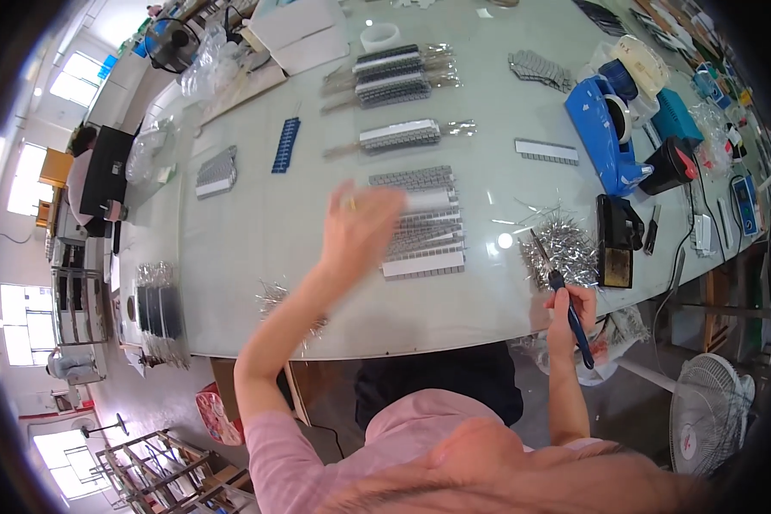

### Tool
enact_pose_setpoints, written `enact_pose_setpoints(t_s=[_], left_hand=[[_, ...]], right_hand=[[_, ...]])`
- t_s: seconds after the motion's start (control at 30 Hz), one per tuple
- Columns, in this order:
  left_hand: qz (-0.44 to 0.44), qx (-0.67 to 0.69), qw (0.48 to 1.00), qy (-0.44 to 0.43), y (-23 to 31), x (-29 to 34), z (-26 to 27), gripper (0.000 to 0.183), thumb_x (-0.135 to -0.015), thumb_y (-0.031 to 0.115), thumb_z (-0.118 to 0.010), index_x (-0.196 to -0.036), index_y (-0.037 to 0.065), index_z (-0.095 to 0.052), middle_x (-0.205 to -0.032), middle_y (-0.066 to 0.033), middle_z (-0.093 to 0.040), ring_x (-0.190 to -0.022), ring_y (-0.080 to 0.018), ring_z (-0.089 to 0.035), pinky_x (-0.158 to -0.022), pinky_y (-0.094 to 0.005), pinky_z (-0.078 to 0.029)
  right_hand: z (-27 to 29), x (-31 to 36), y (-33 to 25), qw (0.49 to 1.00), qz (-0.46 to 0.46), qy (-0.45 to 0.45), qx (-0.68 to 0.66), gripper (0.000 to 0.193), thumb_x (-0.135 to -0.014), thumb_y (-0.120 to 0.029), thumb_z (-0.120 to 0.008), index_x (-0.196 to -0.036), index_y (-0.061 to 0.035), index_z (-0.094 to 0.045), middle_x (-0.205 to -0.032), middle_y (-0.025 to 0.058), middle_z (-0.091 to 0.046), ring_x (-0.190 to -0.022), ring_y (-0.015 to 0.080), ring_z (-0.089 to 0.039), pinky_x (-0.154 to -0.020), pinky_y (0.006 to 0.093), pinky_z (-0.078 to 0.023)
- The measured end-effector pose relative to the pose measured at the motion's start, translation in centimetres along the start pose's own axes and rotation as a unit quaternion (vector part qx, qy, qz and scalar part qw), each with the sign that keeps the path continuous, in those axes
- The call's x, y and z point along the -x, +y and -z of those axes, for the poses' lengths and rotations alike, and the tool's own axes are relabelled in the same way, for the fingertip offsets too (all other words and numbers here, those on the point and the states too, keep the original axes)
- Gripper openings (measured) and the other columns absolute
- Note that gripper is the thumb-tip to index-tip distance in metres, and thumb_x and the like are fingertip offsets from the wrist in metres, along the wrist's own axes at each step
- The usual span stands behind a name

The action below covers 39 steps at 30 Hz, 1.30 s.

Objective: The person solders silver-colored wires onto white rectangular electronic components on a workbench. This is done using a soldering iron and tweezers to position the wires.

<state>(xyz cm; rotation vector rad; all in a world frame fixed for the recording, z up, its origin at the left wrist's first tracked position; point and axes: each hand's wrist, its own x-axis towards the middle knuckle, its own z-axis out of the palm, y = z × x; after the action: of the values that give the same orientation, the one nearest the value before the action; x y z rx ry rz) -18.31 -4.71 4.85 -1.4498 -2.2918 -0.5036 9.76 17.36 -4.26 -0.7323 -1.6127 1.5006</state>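
Note:
In my right hand (572, 306) is a soldering iron (577, 330) with a dark blue handle. Its thin metal tip points away from me, over a heap of short silvery wire pieces (570, 244). My left hand (361, 230), smeared by motion, is at the left side of a stack of grey segmented strips with white faces (424, 261). Whether its fingers hold a strip cannot be made out. A smaller heap of wire clippings (274, 297) lies by my left forearm, partly hidden by it.
Bundled strips with wire ends (400, 135) lie farther back. A blue strip (286, 146) and grey pieces (217, 174) lie left. On the right are a single strip (546, 152), a blue tape dispenser (602, 141) and a black iron stand (615, 248). A white fan (707, 415) stands beyond the edge.

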Motion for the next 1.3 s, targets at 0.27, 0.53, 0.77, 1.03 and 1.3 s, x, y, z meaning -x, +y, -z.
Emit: enact_pose_setpoints(t_s=[0.27, 0.53, 0.77, 1.03, 1.3], left_hand=[[0.010, -0.049, 0.997, 0.053, -10.9, -7.9, -8.3, 0.023, -0.089, 0.019, -0.065, -0.111, 0.016, -0.070, -0.111, -0.0011, -0.069, -0.107, -0.0200, -0.062, -0.108, -0.0488, -0.032], [-0.004, -0.017, 0.999, -0.042, -10.2, -6.6, -8.6, 0.045, -0.089, 0.032, -0.065, -0.130, 0.015, -0.059, -0.127, -0.0083, -0.063, -0.126, -0.0253, -0.052, -0.114, -0.0512, -0.022], [0.118, 0.092, 0.971, -0.184, -10.8, -9.3, -8.6, 0.066, -0.083, 0.035, -0.068, -0.141, 0.014, -0.048, -0.130, -0.0111, -0.061, -0.129, -0.0294, -0.049, -0.115, -0.0496, -0.019], [0.070, 0.108, 0.985, -0.115, -10.1, -7.2, -8.5, 0.062, -0.082, 0.031, -0.070, -0.139, 0.014, -0.050, -0.132, -0.0115, -0.058, -0.128, -0.0297, -0.048, -0.114, -0.0498, -0.022], [-0.005, 0.026, 0.981, -0.194, 3.8, 5.2, -0.7, 0.059, -0.086, 0.034, -0.067, -0.139, 0.015, -0.051, -0.151, -0.0103, -0.040, -0.141, -0.0308, -0.033, -0.111, -0.0576, -0.022]], right_hand=[[-0.5, -0.2, 0.4, 0.999, -0.009, -0.012, 0.048, 0.013, -0.091, -0.004, -0.064, -0.100, -0.0030, -0.055, -0.081, 0.0033, -0.060, -0.063, 0.0086, -0.059, -0.058, 0.0220, -0.049], [-0.6, -0.1, -0.1, 0.997, 0.028, -0.026, 0.069, 0.013, -0.091, -0.004, -0.064, -0.100, -0.0030, -0.056, -0.076, 0.0022, -0.061, -0.062, 0.0071, -0.058, -0.058, 0.0213, -0.046], [-0.8, 0.0, -0.2, 0.998, 0.013, -0.011, 0.056, 0.017, -0.088, -0.004, -0.069, -0.099, 0.0006, -0.057, -0.073, 0.0039, -0.062, -0.064, 0.0067, -0.059, -0.059, 0.0202, -0.046], [-1.0, 0.2, -0.1, 0.998, 0.033, -0.019, 0.056, 0.017, -0.088, -0.004, -0.070, -0.100, 0.0003, -0.058, -0.072, 0.0010, -0.060, -0.063, 0.0050, -0.055, -0.057, 0.0194, -0.043], [-1.1, 0.0, -0.8, 0.997, 0.030, -0.022, 0.061, 0.014, -0.091, -0.005, -0.065, -0.100, -0.0020, -0.056, -0.075, 0.0024, -0.061, -0.063, 0.0073, -0.059, -0.060, 0.0214, -0.046]])
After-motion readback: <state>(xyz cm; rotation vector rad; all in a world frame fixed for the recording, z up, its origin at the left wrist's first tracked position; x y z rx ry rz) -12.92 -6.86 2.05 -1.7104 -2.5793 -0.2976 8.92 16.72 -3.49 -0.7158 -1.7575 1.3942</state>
